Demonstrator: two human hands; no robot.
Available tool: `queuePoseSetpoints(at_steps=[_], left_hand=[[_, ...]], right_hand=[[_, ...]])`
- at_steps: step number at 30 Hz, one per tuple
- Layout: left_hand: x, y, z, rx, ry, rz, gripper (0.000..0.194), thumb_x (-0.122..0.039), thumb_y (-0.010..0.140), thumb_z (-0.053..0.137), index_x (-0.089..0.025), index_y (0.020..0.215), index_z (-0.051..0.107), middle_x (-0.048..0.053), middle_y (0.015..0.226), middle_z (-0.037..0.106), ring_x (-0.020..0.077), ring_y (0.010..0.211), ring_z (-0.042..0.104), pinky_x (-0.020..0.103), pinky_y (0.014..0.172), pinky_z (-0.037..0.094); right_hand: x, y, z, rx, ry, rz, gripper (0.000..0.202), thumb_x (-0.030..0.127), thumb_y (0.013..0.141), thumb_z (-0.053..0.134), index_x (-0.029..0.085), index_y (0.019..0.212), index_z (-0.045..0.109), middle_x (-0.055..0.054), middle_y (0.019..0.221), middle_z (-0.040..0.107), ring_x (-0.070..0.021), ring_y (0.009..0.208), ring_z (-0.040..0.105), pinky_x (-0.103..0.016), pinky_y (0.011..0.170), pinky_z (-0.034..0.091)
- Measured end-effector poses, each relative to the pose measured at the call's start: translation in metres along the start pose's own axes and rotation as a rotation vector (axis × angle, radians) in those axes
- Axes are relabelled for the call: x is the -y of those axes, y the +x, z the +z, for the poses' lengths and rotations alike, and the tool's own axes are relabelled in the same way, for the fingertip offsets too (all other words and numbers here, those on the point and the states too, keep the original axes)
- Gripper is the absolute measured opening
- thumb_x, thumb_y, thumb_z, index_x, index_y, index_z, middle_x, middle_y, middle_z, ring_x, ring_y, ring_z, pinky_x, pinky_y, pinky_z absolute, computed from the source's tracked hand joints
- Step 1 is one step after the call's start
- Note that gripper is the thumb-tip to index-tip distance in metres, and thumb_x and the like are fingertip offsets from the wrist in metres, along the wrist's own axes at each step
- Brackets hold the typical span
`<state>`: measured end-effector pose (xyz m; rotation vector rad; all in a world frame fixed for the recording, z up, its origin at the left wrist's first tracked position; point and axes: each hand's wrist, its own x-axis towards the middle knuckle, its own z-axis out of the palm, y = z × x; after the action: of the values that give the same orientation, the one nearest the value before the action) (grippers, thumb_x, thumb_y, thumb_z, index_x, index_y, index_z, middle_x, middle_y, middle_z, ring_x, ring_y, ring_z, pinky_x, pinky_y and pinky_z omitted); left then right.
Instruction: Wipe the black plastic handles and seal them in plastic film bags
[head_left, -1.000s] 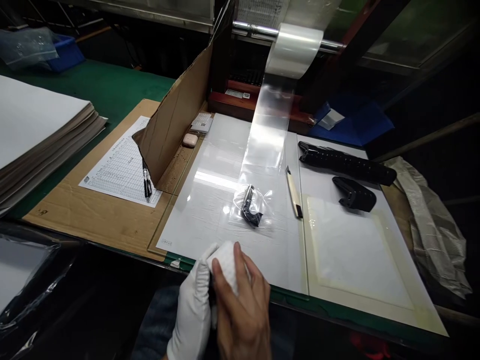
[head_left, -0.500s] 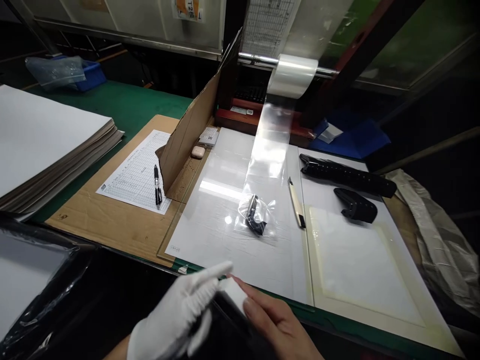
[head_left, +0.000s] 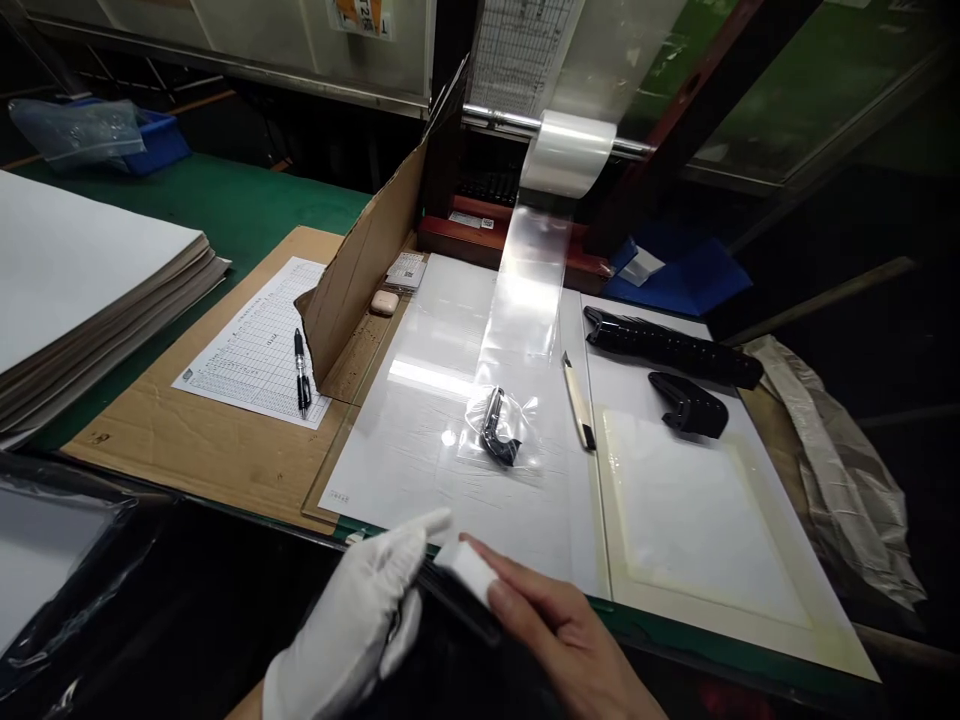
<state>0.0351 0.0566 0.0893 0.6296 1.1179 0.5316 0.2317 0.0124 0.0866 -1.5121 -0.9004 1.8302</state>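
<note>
My left hand [head_left: 352, 620], in a white glove, is closed around a long dark plastic part [head_left: 463, 606] at the table's front edge. Its index finger points forward along the part. Bare, my right hand [head_left: 562, 635] pinches a small white sponge-like block [head_left: 469, 568] between thumb and fingers, against the part's upper side. The lower stretch of the part fades into the dark background. Beyond both hands, a hooked black part [head_left: 495, 435] lies under clear plastic film on the white board [head_left: 405, 450].
A roll of clear film [head_left: 574, 150] hangs on a metal bar at the back. Right of centre lie a utility knife [head_left: 579, 405] and two black parts, one long [head_left: 667, 348], one short [head_left: 694, 405]. At left are an upright cardboard sheet [head_left: 367, 270], a pen [head_left: 301, 372] and stacked sheets [head_left: 97, 290].
The camera view has shifted slightly, so the table items sit further left. My left hand has turned a little on the dark part, and more of that part shows below the white block.
</note>
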Motion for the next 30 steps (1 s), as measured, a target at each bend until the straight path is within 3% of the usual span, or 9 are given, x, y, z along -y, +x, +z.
queuePoseSetpoints(at_steps=[4, 6, 9, 12, 15, 19, 22, 27, 30], left_hand=[[0.008, 0.003, 0.018, -0.248, -0.199, 0.043, 0.067, -0.073, 0.085, 0.055, -0.018, 0.123, 0.063, -0.012, 0.042, 0.035, 0.0062, 0.030, 0.018, 0.018, 0.031, 0.016], [0.013, 0.006, 0.023, -0.325, -0.304, 0.042, 0.058, -0.074, 0.083, 0.057, -0.018, 0.094, 0.065, -0.011, 0.041, 0.035, 0.0050, 0.030, 0.019, 0.017, 0.030, 0.020], [0.018, 0.007, 0.022, -0.213, -0.301, -0.009, 0.061, -0.075, 0.079, 0.062, -0.019, 0.058, 0.050, -0.007, 0.034, 0.035, 0.0056, 0.029, 0.030, 0.017, 0.033, 0.027], [0.022, 0.007, 0.017, -0.002, -0.218, -0.115, 0.061, -0.073, 0.084, 0.056, -0.018, 0.058, 0.056, -0.003, 0.030, 0.040, 0.0084, 0.028, 0.037, 0.018, 0.033, 0.029], [0.030, 0.009, 0.013, 0.077, -0.215, -0.170, 0.062, -0.071, 0.088, 0.050, -0.019, 0.056, 0.058, -0.002, 0.028, 0.039, 0.0097, 0.024, 0.033, 0.021, 0.030, 0.026], [0.042, 0.011, 0.009, 0.092, -0.233, -0.170, 0.066, -0.069, 0.090, 0.046, -0.022, 0.046, 0.052, -0.002, 0.026, 0.032, 0.0097, 0.023, 0.028, 0.024, 0.030, 0.027], [0.046, 0.011, 0.008, 0.078, -0.245, -0.159, 0.059, -0.067, 0.088, 0.054, -0.021, 0.050, 0.055, -0.004, 0.028, 0.034, 0.0087, 0.024, 0.028, 0.023, 0.030, 0.025], [0.046, 0.008, 0.007, 0.078, -0.270, -0.184, 0.056, -0.064, 0.091, 0.051, -0.020, 0.056, 0.058, -0.005, 0.027, 0.031, 0.0081, 0.022, 0.023, 0.022, 0.028, 0.020], [0.045, 0.007, 0.006, 0.070, -0.282, -0.187, 0.056, -0.066, 0.091, 0.050, -0.021, 0.058, 0.058, -0.005, 0.028, 0.033, 0.0086, 0.022, 0.023, 0.022, 0.027, 0.020]], right_hand=[[-0.020, 0.011, 0.037, -0.437, 0.032, -0.264, 0.048, 0.056, 0.094, 0.061, 0.033, 0.137, 0.061, -0.001, 0.152, 0.050, -0.0270, 0.147, 0.039, -0.047, 0.123, 0.029], [-0.033, 0.018, 0.051, -0.557, -0.087, -0.456, 0.040, 0.046, 0.099, 0.059, 0.036, 0.138, 0.059, -0.001, 0.156, 0.045, -0.0259, 0.148, 0.037, -0.048, 0.122, 0.031], [-0.041, 0.025, 0.047, -0.485, -0.390, -0.648, 0.040, 0.031, 0.101, 0.055, 0.037, 0.141, 0.056, -0.003, 0.160, 0.040, -0.0263, 0.146, 0.038, -0.050, 0.116, 0.040], [-0.034, 0.026, 0.023, -0.471, -0.650, -0.768, 0.052, 0.015, 0.100, 0.053, 0.037, 0.147, 0.048, -0.006, 0.160, 0.039, -0.0266, 0.143, 0.041, -0.051, 0.110, 0.046], [-0.026, 0.025, 0.006, -0.370, -0.922, -0.957, 0.058, 0.003, 0.096, 0.050, 0.032, 0.147, 0.050, -0.009, 0.158, 0.041, -0.0285, 0.138, 0.043, -0.050, 0.101, 0.050], [-0.025, 0.024, 0.004, -0.404, -1.013, -0.868, 0.054, 0.005, 0.097, 0.052, 0.027, 0.146, 0.050, -0.013, 0.155, 0.045, -0.0292, 0.131, 0.046, -0.051, 0.095, 0.050], [-0.027, 0.023, 0.007, -0.349, -1.021, -0.931, 0.055, 0.003, 0.095, 0.051, 0.027, 0.145, 0.052, -0.013, 0.157, 0.042, -0.0308, 0.132, 0.046, -0.052, 0.095, 0.049], [-0.025, 0.022, 0.004, -0.394, -0.976, -0.832, 0.054, 0.007, 0.097, 0.053, 0.028, 0.146, 0.050, -0.011, 0.154, 0.047, -0.0289, 0.129, 0.048, -0.050, 0.095, 0.050], [-0.023, 0.022, 0.003, -0.299, -0.973, -0.888, 0.055, 0.006, 0.097, 0.051, 0.029, 0.146, 0.050, -0.010, 0.155, 0.045, -0.0293, 0.131, 0.047, -0.051, 0.096, 0.050]])
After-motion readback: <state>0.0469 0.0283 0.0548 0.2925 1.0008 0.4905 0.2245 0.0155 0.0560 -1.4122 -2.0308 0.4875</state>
